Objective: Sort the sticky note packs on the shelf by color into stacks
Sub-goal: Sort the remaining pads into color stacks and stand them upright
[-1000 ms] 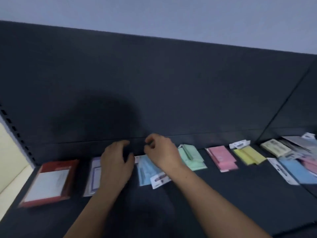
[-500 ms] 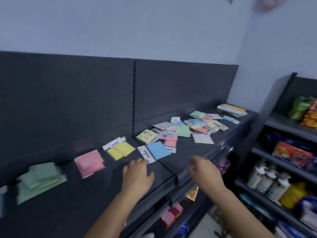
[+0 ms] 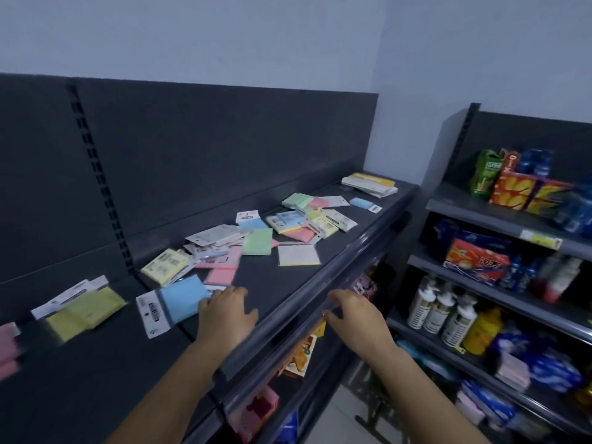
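On the dark shelf point(image 3: 275, 283) lies a loose heap of sticky note packs point(image 3: 256, 238) in pink, green, yellow and blue. A blue pack point(image 3: 179, 299) lies nearest, and the fingertips of my left hand point(image 3: 226, 315) reach its right edge; the hand holds nothing. A yellow stack point(image 3: 85, 310) sits further left and a pink stack point(image 3: 8, 347) is cut off at the left edge. My right hand point(image 3: 355, 318) hovers at the shelf's front rail with relaxed fingers, empty.
A flat pile of white and yellow packs point(image 3: 368, 184) sits at the shelf's far right end. A second rack point(image 3: 499, 261) to the right holds bottles, boxes and snack bags. Lower shelves under my arms carry more goods.
My view has swung right from the sorted stacks to the unsorted heap. Both hands left the blue stack and moved right; the left now reaches the loose blue pack.
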Available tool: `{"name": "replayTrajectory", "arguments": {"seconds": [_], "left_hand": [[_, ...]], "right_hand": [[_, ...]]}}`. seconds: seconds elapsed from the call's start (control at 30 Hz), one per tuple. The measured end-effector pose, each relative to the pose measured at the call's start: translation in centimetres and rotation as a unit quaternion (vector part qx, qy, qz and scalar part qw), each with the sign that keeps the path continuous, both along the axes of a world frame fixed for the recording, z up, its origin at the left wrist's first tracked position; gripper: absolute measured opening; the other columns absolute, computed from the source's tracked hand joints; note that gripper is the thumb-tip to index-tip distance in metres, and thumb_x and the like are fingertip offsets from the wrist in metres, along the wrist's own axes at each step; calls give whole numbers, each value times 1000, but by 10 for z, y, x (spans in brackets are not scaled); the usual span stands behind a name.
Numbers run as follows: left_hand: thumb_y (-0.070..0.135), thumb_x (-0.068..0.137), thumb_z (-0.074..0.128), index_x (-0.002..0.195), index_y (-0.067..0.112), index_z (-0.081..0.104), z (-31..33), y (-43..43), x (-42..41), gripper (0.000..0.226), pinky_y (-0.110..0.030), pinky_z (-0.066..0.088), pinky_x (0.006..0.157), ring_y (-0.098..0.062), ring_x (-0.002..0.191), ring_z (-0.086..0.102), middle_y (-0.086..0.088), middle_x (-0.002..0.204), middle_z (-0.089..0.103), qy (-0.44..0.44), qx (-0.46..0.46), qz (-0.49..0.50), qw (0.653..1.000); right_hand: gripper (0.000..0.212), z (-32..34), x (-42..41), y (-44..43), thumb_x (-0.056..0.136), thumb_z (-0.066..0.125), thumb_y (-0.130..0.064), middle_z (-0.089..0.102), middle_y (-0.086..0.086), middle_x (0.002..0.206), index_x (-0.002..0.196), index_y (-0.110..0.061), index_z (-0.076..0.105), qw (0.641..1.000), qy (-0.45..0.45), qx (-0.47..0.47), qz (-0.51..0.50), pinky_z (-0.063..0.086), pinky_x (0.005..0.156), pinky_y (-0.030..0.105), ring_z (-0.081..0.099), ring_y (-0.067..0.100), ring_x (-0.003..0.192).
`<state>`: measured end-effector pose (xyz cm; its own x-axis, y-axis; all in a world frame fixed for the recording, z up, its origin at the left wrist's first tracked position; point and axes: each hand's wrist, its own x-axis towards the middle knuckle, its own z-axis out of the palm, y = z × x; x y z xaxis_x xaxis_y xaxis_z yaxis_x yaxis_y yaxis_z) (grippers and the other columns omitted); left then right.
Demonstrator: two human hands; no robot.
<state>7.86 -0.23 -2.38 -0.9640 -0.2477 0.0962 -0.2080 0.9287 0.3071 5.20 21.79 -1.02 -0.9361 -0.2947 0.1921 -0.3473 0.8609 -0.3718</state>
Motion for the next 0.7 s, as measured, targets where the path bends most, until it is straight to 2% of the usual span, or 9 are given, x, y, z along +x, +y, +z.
{"name": "replayTrajectory", "arguments": {"seconds": [0.23, 0.37, 0.5, 0.6, 0.7], "left_hand": [[39, 88, 52, 129, 18, 49, -18, -7, -98, 46, -35, 34, 99, -20, 122, 46, 0, 131, 53, -13, 22, 51, 998], [38, 88, 51, 131, 19, 47, -24, -11, -141, 48, -35, 35, 98, -21, 122, 46, 0, 133, 51, -13, 47, 83, 995], [35, 87, 51, 118, 20, 54, -29, -16, -162, 35, -34, 40, 92, -22, 114, 50, -1, 122, 57, -14, 58, 107, 993], [33, 86, 54, 118, 20, 56, -34, -22, -168, 34, -35, 42, 92, -22, 112, 52, 0, 120, 58, 9, 69, 119, 990], [22, 84, 61, 108, 15, 63, -37, -29, -168, 25, -32, 43, 84, -22, 101, 56, -3, 108, 63, 74, 118, 126, 982]], "right_hand": [[31, -7, -113, -21, 91, 50, -29, 58, 6, 119, 117, -12, 56, 997, -43, 44, 45, 47, 84, 33, 54, 24, 110], [35, -8, -167, -39, 92, 52, -27, 56, 9, 124, 122, -9, 54, 992, -69, 73, 82, 46, 90, 35, 52, 27, 112], [42, -16, -202, -51, 92, 53, -29, 52, 7, 132, 130, -12, 49, 989, -79, 63, 112, 44, 94, 32, 50, 24, 119], [42, -21, -225, -67, 91, 53, -27, 51, 7, 135, 131, -12, 51, 983, -83, 59, 154, 42, 94, 30, 49, 24, 121], [37, -26, -250, -90, 90, 54, -25, 54, 8, 127, 125, -13, 56, 975, -68, 71, 201, 43, 89, 29, 51, 26, 116]]}}
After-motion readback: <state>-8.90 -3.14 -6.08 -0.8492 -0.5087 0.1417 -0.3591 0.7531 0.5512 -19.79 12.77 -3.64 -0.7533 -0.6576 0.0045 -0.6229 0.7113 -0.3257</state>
